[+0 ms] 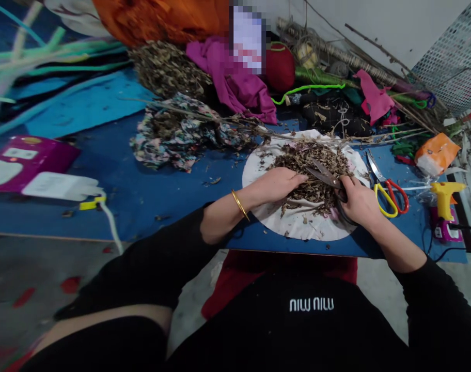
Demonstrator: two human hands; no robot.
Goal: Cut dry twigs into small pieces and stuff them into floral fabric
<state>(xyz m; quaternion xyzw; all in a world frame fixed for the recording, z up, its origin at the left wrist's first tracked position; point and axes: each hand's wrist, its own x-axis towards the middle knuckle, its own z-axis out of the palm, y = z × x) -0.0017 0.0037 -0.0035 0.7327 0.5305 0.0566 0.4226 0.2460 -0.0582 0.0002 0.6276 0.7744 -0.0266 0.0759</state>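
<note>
A heap of dried brown leaves [297, 194] lies on a round white cloth [262, 217] at the table's front edge. My right hand [357, 199] grips a pair of dark scissors [324, 175] by the handles, their blades parted and pointing left over the heap. From the left, my left hand [280, 183] reaches into the leaves with its fingers closed on some of them, close to the blade tips. The thumb shows; the other fingertips are partly hidden in the heap.
Red-and-yellow-handled scissors [386, 194] lie right of the cloth, near a yellow glue gun [446, 196]. Long thin twigs [297, 138] cross behind the heap. Floral fabric [169, 137], more dried leaves [168, 70] and purple cloth [241, 85] are piled at the back. A purple box [61, 155] stands left.
</note>
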